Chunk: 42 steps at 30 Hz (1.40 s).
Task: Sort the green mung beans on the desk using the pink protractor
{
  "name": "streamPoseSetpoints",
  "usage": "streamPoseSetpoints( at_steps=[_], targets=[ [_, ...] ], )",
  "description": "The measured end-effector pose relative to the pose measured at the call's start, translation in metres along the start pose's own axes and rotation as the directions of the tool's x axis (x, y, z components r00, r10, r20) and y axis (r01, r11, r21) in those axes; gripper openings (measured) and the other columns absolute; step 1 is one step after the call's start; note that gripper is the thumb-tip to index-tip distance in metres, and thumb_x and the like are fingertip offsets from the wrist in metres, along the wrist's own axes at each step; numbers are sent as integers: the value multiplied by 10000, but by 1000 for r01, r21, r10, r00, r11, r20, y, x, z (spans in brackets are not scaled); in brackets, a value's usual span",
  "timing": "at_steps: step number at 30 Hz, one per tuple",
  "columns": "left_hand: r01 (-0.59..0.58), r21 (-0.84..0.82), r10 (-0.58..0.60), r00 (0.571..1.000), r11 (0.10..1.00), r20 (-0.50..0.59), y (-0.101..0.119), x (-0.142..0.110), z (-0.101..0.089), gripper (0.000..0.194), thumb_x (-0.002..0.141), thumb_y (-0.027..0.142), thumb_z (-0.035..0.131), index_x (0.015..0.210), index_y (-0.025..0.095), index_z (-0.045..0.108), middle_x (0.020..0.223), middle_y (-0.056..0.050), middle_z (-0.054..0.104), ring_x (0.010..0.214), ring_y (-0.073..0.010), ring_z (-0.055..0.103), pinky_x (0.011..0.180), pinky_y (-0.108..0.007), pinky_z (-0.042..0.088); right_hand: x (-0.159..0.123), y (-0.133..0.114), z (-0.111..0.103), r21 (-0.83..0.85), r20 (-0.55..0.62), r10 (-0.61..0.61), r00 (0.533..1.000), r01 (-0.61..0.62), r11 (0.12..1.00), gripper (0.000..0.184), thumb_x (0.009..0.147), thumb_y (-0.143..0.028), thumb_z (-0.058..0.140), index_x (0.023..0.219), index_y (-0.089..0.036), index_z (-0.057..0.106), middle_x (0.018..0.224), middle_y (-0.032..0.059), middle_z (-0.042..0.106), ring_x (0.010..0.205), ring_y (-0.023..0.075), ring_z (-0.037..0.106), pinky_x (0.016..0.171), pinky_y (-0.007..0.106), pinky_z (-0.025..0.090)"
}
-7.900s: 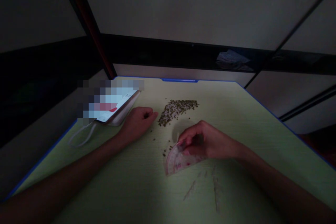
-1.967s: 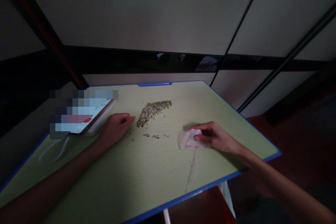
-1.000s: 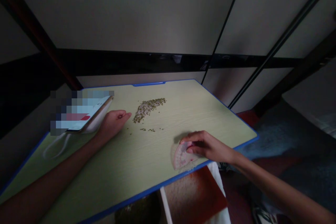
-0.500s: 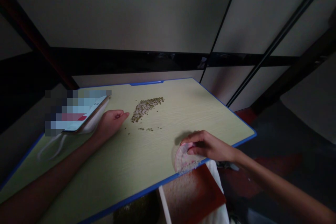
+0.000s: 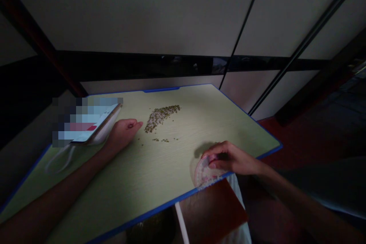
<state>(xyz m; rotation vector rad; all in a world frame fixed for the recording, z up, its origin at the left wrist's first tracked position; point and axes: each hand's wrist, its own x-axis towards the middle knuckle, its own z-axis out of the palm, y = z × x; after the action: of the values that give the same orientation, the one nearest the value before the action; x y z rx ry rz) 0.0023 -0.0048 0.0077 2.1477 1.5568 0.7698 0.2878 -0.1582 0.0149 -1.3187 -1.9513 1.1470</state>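
From the head view, I see the right hand [image 5: 233, 158] near the right part of the desk's [image 5: 160, 171] near edge, thumb and fingers pinching a clear protractor [image 5: 202, 170]. It sits low over the top, with pale grains [image 5: 210, 183] along its near side at the blue rim [image 5: 177, 198], a red-brown tray [image 5: 214, 211] below. Toward the left edge, the left hand [image 5: 124, 131] is curled loosely beside a phone [image 5: 91, 120]; I cannot tell whether it encloses anything. A mixed heap [image 5: 160, 117] lies toward the far edge. I'd judge this as scraping pale grains over the rim; the next move calls for a low, gentle push, aimed within the tray
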Motion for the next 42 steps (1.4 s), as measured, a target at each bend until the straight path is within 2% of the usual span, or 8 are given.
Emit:
streamPoseSetpoints(
  at_steps=[8,15,20,31,35,42],
  targets=[
    [4,-35,-4,1000,999,7,-1,0,1,345,697,390,419,455,200,262,443,56,252,452,-91,299,471,-234,223,7,-5,-3,65,-2,17,1000,-16,998,233,725,-210,569,900,-74,642,646,6,507,569,89,423,535,204,376],
    [-5,-20,5,1000,1000,3,-5,2,2,343,697,400,412,454,198,278,445,55,256,459,-95,312,474,-236,219,9,-1,1,-64,-22,-28,999,26,998,288,733,-221,567,933,-28,642,674,45,549,622,124,474,581,235,412],
    [-3,-14,3,1000,1000,-4,-8,3,5,346,697,403,415,455,198,277,448,55,253,458,-95,311,476,-235,219,5,-2,-1,-95,35,-69,997,72,993,242,744,-231,566,878,-51,657,668,44,562,623,122,476,593,230,411],
    [16,-24,-16,1000,1000,-6,-4,1,3,349,695,389,412,452,201,246,450,56,228,454,-92,296,473,-238,210,4,0,-1,-20,11,-6,1000,6,1000,250,718,-231,592,873,-45,655,620,18,526,589,108,454,560,220,397],
    [9,-22,-9,1000,1000,-8,-4,1,3,344,693,386,413,451,200,253,450,55,234,461,-94,302,476,-238,212,5,1,-2,-34,21,-29,999,30,999,230,724,-217,592,875,-55,655,614,16,541,584,106,462,561,221,397],
    [9,-19,-9,1000,1000,-8,-3,-1,2,343,688,398,419,455,204,257,445,54,241,464,-101,306,471,-238,218,0,-1,-2,-160,62,-127,990,136,978,225,727,-247,611,885,-102,676,656,49,606,650,141,508,629,269,412]
  ],
)
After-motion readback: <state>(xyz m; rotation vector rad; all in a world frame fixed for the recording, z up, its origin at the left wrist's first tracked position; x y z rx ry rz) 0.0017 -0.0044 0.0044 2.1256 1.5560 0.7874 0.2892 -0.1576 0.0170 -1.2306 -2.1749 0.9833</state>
